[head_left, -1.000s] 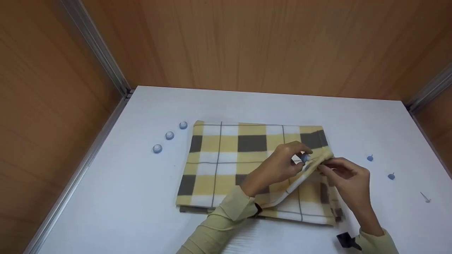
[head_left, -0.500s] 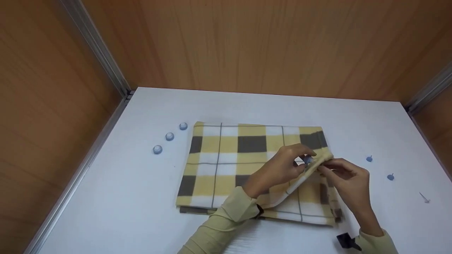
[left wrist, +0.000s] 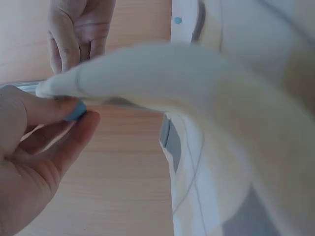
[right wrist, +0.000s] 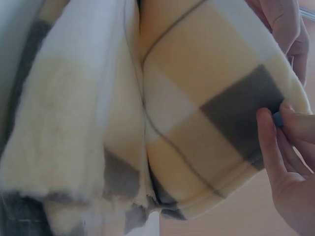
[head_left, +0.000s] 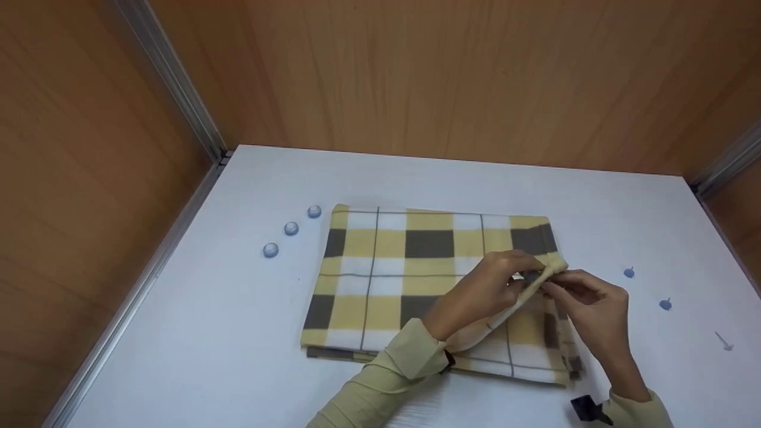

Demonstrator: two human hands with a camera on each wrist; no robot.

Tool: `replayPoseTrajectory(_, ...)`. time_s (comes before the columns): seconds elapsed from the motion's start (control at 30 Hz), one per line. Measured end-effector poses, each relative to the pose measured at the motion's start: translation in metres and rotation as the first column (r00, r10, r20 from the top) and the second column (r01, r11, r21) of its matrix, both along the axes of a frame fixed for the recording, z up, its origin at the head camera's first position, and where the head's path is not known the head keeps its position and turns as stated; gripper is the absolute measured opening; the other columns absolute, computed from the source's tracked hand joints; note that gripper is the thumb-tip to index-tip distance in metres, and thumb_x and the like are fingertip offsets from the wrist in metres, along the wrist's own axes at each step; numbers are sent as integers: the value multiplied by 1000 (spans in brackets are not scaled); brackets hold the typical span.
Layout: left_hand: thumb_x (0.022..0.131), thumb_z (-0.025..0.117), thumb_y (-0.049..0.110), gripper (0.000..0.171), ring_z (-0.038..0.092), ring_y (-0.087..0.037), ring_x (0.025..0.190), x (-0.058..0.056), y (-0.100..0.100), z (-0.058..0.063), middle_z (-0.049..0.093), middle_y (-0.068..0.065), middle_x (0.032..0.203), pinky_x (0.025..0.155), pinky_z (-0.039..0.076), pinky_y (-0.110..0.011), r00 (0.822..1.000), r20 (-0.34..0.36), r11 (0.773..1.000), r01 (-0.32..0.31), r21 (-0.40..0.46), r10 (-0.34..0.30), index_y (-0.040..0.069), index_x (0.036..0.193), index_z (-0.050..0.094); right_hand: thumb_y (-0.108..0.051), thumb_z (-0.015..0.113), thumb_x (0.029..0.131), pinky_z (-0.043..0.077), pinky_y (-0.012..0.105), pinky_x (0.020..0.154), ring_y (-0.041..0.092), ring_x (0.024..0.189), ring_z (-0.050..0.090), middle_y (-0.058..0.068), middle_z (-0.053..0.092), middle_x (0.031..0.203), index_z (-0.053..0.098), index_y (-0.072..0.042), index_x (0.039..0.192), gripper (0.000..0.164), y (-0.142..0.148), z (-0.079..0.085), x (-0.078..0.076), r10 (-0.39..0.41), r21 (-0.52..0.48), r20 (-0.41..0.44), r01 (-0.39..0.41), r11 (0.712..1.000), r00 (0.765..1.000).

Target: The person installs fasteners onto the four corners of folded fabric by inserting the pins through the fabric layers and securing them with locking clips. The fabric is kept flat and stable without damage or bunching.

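A folded checked blanket [head_left: 428, 244] in yellow, white and dark grey lies mid-table, its right front edge lifted into a raised fold. My left hand [head_left: 484, 294] pinches a round blue cap [left wrist: 76, 110] between thumb and finger, close against the fold's left side. On the fold's other side, my right hand [head_left: 597, 306] pinches a small blue piece [right wrist: 278, 119] between thumb and index finger, up against the cloth. Whether a pin passes through the cloth is hidden.
Left of the blanket sit three round blue caps [head_left: 291, 228] in a slanting row. To the right lie two blue discs with upright pins [head_left: 665, 304] and a pin on its side [head_left: 724, 342]. Wood panels [head_left: 446, 77] stand behind and beside the white table [head_left: 196, 333].
My left hand has moved rightward, bringing the blue cap from a short distance away to close against the fold. My right hand has stayed nearly still; the head view has shifted slightly.
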State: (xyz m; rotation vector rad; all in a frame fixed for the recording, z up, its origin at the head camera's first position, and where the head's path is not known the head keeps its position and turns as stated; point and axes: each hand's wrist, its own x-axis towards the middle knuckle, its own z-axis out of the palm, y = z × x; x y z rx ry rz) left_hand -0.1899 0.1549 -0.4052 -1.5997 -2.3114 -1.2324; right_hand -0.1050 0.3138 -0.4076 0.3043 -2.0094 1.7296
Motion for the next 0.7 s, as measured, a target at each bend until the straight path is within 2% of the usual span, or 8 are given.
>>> replayPoseTrajectory(0.2,88,50,9,25,53,2,93,0,-3,1,59,1,107,76,39,-6,1000,17,1000,-6,18,6,9,111,59,19,59,71,50,26,64,26,73,62,27,59,85,59,18,90,19,0,2,-3,-5,-4,10,5,1000,1000)
replayPoseTrajectory(0.3,91,46,18,24,51,3,92,1,-5,1,58,1,106,76,38,-6,999,36,999,9,45,-11,9,110,56,19,59,71,50,26,64,26,74,62,27,59,87,58,18,91,20,0,2,-4,-1,10,11,1,1000,1000)
replayPoseTrajectory(0.4,91,45,28,23,51,2,91,4,-8,2,56,2,102,70,40,-7,997,78,999,9,49,-12,11,103,54,17,60,71,50,24,66,23,77,62,25,59,88,60,16,92,20,0,3,-5,-34,77,13,33,996,999)
replayPoseTrajectory(0.47,89,47,34,25,50,1,91,6,-9,2,54,4,99,68,41,-7,996,85,1000,-7,6,6,12,98,53,17,61,71,50,22,66,21,78,62,24,60,87,61,14,91,20,0,3,-5,-69,122,10,67,990,998)
replayPoseTrajectory(0.53,86,51,34,24,50,0,94,7,-9,3,54,3,103,69,40,-7,997,76,999,-22,-46,26,12,95,54,16,62,70,49,21,66,20,78,62,23,61,87,62,13,90,20,0,3,-5,-91,144,13,89,986,996)
replayPoseTrajectory(0.6,86,54,29,19,49,0,96,8,-9,3,53,2,106,73,39,-7,998,43,996,-34,-88,38,11,93,55,17,62,70,50,22,64,21,74,62,23,61,86,61,14,90,20,0,3,-5,-73,119,18,71,990,997)
replayPoseTrajectory(0.7,87,53,19,10,50,1,97,7,-8,4,53,1,106,78,37,-7,999,27,995,-34,-98,37,10,90,56,17,61,70,50,25,62,24,71,62,25,60,86,60,15,91,21,0,3,-4,-40,75,28,38,996,999)
